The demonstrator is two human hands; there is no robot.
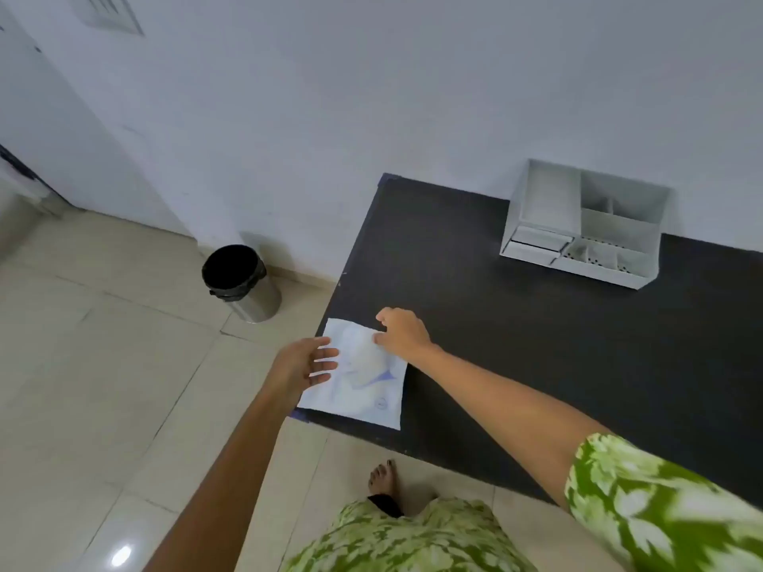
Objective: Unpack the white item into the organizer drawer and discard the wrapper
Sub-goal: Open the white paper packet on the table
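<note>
Both of my hands are at the wrapped white item (361, 375), which lies flat on the near left corner of the dark desk (516, 344). My left hand (303, 365) is spread, fingers loose, its fingertips over the packet's left edge. My right hand (402, 332) is curled over the packet's far right corner, fingers bent down onto it; I cannot tell whether it has pinched the wrapper. At the far side of the desk against the wall stands the white organizer (582, 225), well apart from the packet. On the floor left of the desk sits a metal bin (243, 282) with a black liner.
</note>
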